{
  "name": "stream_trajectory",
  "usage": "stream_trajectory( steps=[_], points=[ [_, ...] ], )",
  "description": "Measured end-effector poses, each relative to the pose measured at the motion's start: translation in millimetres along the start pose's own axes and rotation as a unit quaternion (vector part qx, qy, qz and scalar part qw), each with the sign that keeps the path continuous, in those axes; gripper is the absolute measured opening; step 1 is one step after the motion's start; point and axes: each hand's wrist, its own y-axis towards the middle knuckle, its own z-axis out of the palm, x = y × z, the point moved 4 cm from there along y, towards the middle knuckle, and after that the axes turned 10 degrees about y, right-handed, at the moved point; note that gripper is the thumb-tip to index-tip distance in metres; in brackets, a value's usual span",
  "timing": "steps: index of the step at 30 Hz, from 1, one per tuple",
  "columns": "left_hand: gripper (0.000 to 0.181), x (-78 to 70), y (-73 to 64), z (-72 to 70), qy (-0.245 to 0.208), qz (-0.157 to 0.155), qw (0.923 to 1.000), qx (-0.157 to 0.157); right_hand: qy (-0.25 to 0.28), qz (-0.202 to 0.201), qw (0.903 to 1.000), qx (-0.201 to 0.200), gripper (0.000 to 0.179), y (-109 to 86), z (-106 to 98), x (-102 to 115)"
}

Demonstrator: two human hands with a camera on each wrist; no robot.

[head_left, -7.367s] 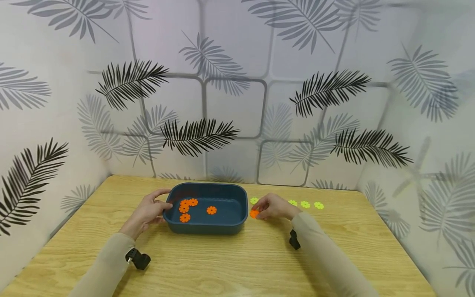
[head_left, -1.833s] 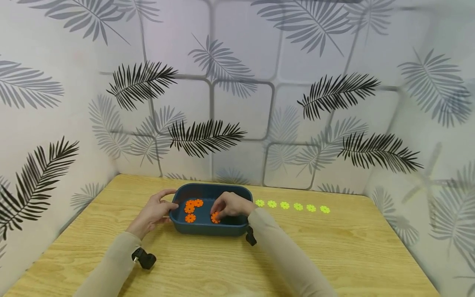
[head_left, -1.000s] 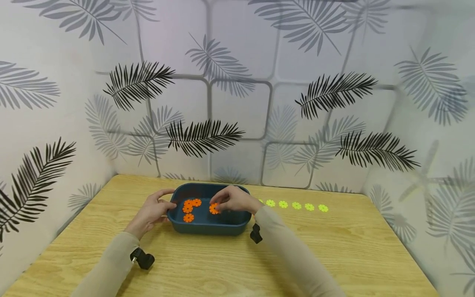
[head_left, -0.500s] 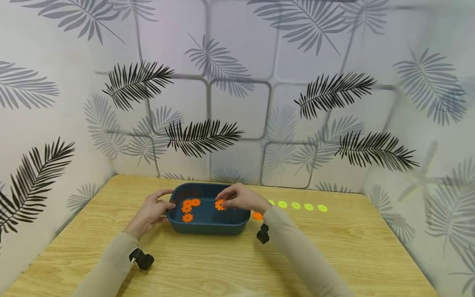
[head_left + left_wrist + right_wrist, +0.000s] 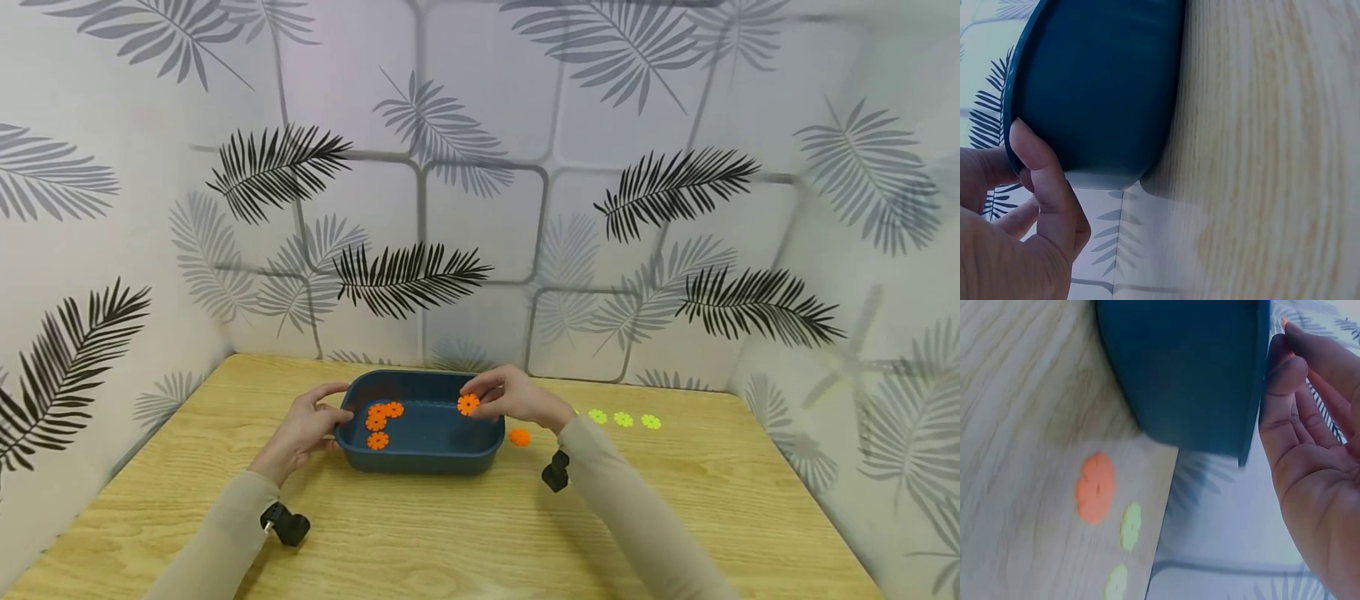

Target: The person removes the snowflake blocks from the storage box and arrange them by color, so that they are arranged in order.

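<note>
A dark blue oblong plastic bin [image 5: 420, 462] stands on the table. My left hand [image 5: 303, 429] grips its left end, thumb over the rim and fingers outside, as the left wrist view also shows. My right hand [image 5: 517, 396] pinches an orange flower-shaped plastic disc [image 5: 468, 405] between thumb and fingertips, upright over the bin's right end. In the right wrist view that hand [image 5: 1316, 444] is right at the rim, the disc mostly hidden. Several more orange discs [image 5: 378, 440] lie in the bin's left part, some overlapping. Another orange disc [image 5: 520, 437] lies flat on the table just right of the bin.
A row of yellow-green flower-shaped discs [image 5: 623, 419] lies on the table to the right, partly covered by my right hand and wrist. The wooden table [image 5: 420, 533] backs onto a wall [image 5: 480, 325] with a leaf pattern.
Earlier my right hand was at the orange disc on the table. It then reached into the bin, took another orange disc, and has lifted it rightward. My left hand has stayed on the bin.
</note>
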Motion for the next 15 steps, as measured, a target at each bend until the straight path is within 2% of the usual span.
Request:
stream_trajectory(
  steps=[10, 15],
  points=[
    [0.055, -0.8, 0.0, -0.5, 0.003, -0.001, 1.0000, -0.005, 0.032, 0.022, 0.9988, -0.029, 0.045, -25.6, -25, -5],
    [0.056, -1.4, 0.5, -0.6, 0.004, -0.002, 1.0000, -0.003, 0.030, 0.020, 0.9986, -0.039, 0.046, -37.2, -35, -9]
  ],
)
